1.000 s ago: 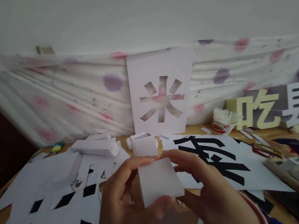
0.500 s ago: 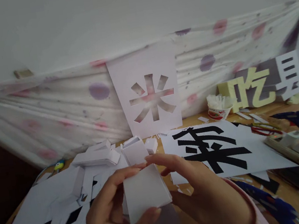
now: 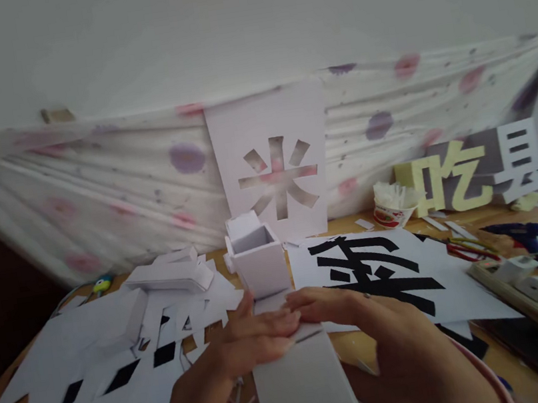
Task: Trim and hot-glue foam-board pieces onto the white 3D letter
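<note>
A long white paperboard box piece [image 3: 304, 388] lies before me, pointing away, with a seam across its upper face. My left hand [image 3: 237, 361] is on its left side, fingers stretched together across the top by the seam. From the right, my right hand [image 3: 385, 339] holds the piece, fingertips on its top and thumb low along its right side. Just beyond the fingers stands an open-topped white paperboard box part [image 3: 261, 263], its hollow inside showing. Whether it is joined to the long piece I cannot tell. The undersides of both hands are hidden.
Cut white sheets [image 3: 99, 388] and folded strips lie on the left. A sheet with a black character [image 3: 381, 272] is on the right, near a power strip [image 3: 532, 303] and a blue glue gun [image 3: 516, 232]. A stencil panel [image 3: 232, 160] leans at the back, beside a scrap-filled cup [image 3: 394, 206].
Both hands have lowered from around a tilted square white face onto the top of the long piece. The open-topped box part now shows clearly beyond them. My view has shifted slightly.
</note>
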Demonstrator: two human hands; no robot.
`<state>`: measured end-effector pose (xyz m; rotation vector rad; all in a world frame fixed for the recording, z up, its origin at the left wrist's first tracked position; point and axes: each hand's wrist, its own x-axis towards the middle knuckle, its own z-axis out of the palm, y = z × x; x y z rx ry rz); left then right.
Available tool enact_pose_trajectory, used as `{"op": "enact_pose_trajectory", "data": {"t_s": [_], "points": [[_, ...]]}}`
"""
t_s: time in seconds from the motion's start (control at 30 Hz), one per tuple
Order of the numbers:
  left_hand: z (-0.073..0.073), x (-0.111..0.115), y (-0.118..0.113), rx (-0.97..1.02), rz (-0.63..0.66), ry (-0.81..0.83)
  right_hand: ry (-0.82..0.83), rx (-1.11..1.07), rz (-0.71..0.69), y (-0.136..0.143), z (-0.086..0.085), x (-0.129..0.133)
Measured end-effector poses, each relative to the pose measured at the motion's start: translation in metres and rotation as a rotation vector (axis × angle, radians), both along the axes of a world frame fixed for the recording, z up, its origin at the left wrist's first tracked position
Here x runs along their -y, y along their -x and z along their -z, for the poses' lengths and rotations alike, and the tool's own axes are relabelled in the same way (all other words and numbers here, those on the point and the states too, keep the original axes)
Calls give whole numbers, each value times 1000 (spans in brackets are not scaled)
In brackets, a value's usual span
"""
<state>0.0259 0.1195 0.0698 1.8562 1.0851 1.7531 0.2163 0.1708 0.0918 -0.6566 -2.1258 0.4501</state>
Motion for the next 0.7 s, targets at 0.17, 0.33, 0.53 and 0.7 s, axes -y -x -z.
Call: {"op": "enact_pose_trajectory", "data": {"t_s": [0.17,0.33,0.53,0.7], "points": [[1,-10,7,53,136,48,-104,-64,22,3,3,-6],[2,-17,10,-2,120,-60,-130,-72,50,7,5,-7],[-3,-18,7,-19,108,-146,-171,-31,91,11,4,-4],[-1,-17,6,15,95,-134,-161,-21,99,13,1,-3]]}}
